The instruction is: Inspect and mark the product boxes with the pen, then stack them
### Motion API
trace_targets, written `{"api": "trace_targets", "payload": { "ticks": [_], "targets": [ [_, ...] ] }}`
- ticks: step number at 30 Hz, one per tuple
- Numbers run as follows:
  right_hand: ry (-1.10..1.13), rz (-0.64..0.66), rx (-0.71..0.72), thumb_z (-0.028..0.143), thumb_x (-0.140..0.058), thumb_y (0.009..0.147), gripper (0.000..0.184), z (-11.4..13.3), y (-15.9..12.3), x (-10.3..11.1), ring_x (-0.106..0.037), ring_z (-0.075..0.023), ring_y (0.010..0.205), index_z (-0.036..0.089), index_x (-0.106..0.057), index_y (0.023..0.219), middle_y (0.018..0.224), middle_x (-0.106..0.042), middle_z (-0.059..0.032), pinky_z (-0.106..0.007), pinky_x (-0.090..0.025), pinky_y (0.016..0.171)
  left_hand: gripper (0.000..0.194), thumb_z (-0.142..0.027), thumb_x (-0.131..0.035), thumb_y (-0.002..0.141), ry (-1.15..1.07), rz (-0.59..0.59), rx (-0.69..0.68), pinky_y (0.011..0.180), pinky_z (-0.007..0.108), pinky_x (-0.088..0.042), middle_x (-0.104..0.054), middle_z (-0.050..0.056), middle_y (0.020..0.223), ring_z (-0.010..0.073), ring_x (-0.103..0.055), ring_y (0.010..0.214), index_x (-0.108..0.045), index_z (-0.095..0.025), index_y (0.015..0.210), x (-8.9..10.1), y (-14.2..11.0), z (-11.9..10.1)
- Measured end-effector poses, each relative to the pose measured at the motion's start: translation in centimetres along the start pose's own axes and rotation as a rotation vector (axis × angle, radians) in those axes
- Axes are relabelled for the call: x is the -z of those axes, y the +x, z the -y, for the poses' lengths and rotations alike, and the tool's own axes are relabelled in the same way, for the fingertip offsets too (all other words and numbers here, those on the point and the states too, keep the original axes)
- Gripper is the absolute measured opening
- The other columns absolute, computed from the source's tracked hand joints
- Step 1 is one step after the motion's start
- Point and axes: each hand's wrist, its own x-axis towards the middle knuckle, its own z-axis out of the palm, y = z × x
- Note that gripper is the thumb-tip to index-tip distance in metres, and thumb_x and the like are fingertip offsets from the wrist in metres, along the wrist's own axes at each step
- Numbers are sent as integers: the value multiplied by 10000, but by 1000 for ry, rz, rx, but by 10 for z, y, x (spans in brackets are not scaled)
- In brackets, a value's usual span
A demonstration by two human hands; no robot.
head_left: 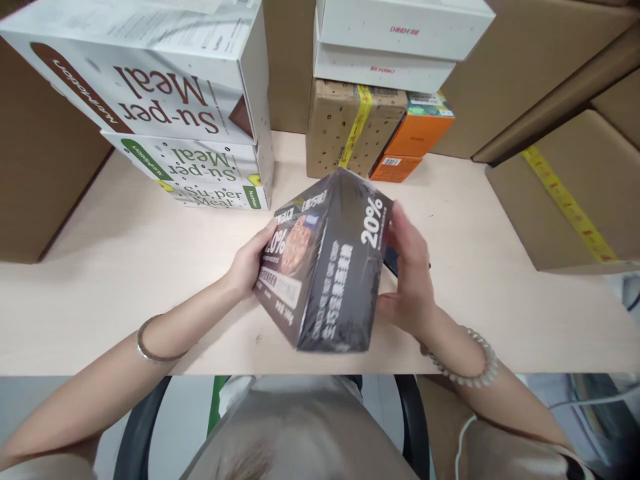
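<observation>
Between my two hands is a dark cookie box [345, 273] in clear shiny wrap, tilted above the table. One face carries a cookie picture, and white "20%" lettering shows on its side. My left hand [250, 260] grips the left edge, its fingers partly hidden behind the box. On the other side, my right hand [411, 273] curves around the right edge, with fingers near the top corner and the thumb lower down. A dark flat object [391, 260] lies behind the box, mostly hidden, so I cannot tell its kind.
White "Su-per Meal" boxes [175, 100] are stacked at the left back. White cartons [400, 33] rest on a brown taped box [333, 130] and orange boxes [417, 137]. A yellow-taped cardboard box [565, 200] stands right. The pale table [200, 333] ends at my lap.
</observation>
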Motion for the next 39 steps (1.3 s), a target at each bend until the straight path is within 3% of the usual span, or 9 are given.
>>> {"api": "trace_targets", "payload": {
  "ticks": [5, 9, 11, 15, 19, 22, 28, 33, 39],
  "targets": [
    [-119, 44, -11, 337, -592, 1087, 918, -14, 0, 10, -420, -310, 1666, 600, -5, 1741, 1793, -443, 59, -600, -435, 1344, 450, -463, -770, 874, 57, -55, 132, 843, 415, -704, -845, 86, 914, 296, -828, 862, -747, -155, 1201, -4, -4, -14],
    [-4, 130, -3, 278, -586, 1081, 718, -19, 2, 16, -562, -318, 1574, 511, -321, 1706, 1582, -684, 2, -674, -476, 1296, 423, -526, -682, 949, 141, -36, 116, 695, 336, -684, -816, 77, 819, 240, -793, 727, -755, -168, 1162, -5, -3, -21],
    [47, 52, -112, 392, -713, 1026, 642, -22, -1, 15, -684, -339, 1442, 435, -480, 1623, 1473, -749, -44, -641, -560, 1222, 526, -666, -545, 1007, 217, 1, 123, 473, 268, -574, -721, 38, 639, 177, -664, 494, -761, -187, 1032, -2, -2, -25],
    [129, -140, -418, 684, -919, 765, 885, -32, -5, 10, -774, -369, 1243, 250, -634, 1482, 1396, -769, -144, -573, -653, 1086, 795, -949, -437, 911, 365, 86, 109, 274, 217, -202, -529, -8, 527, 89, -347, 327, -703, -205, 824, 8, 1, -29],
    [287, -128, -704, 692, -823, 871, 693, -37, 0, 9, -792, -305, 1153, 273, -668, 1402, 1303, -796, -100, -464, -700, 943, 889, -945, -634, 825, 358, 33, -151, 392, 263, -436, -759, 95, 1076, 143, -623, 600, -724, -227, 1342, 13, 3, -16],
    [451, -24, -934, 653, -811, 898, 503, -34, 7, 11, -786, -232, 790, 267, -727, 1210, 995, -817, -59, -331, -651, 588, 1000, -803, -812, 800, 346, 61, -182, 636, 377, -634, -651, 143, 1483, 229, -746, 859, -531, -286, 1608, 18, 8, -3],
    [610, 138, -1101, 731, -763, 894, 504, -28, 13, 11, -701, -191, 593, 236, -755, 994, 757, -767, -24, -295, -531, 448, 743, -542, -857, 872, 268, 157, -81, 936, 436, -619, -749, 123, 1309, 324, -743, 1128, -625, -243, 1511, 24, 12, 2],
    [-46, 177, -954, 773, -453, 1054, 667, -42, 15, 25, -673, -222, 560, 222, -807, 929, 620, -703, -49, -361, -524, 574, 956, -383, -858, 877, 244, 127, -92, 995, 506, -618, -748, 81, 1279, 333, -743, 1139, -376, -365, 1703, 20, 11, 2],
    [-709, 506, -638, 408, -480, 1109, 509, -86, 12, 35, -772, -317, 930, 213, -689, 1531, 1236, -836, -163, -403, -504, 717, 1087, -321, -852, 858, 212, 85, -92, 1088, 523, -598, -719, 67, 1339, 320, -722, 1204, -236, -410, 1749, 17, 15, -1]
  ]
}}
